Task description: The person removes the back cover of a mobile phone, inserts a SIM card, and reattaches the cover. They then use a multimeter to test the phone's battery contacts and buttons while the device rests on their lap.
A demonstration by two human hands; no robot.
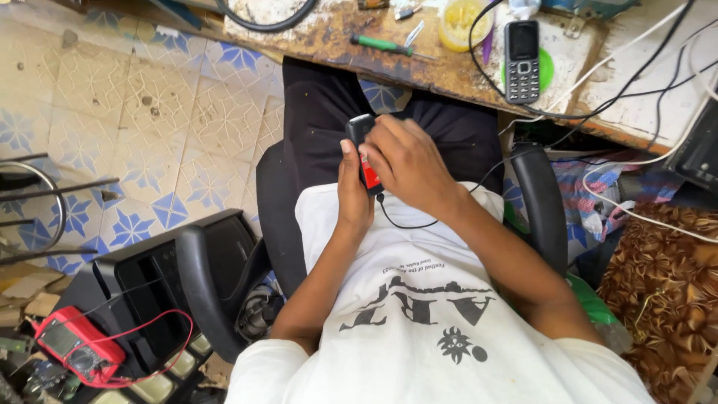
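Two phones are showing — one small dark phone [364,153] with a red patch on its body is sitting in the person's hands above the lap, and a second grey keypad phone [521,61] is lying flat near the front edge of the workbench [449,75]. The left hand [353,196] is wrapping around the held phone from below, thumb against its side, while the right hand [407,161] is closing over its upper face with fingers curled on it. The held phone's long axis is running roughly up and away from the body, tilted slightly left, its top end pointing toward the workbench. One thin black cable [404,222] is hanging from its lower end. On the workbench one green-handled screwdriver [383,46] is lying crosswise near the front edge, one round yellow tub [465,22] is standing behind it, and one green disc [544,69] is peeking out beside the grey phone. One red multimeter [78,349] is resting low at the left, beside the chair.
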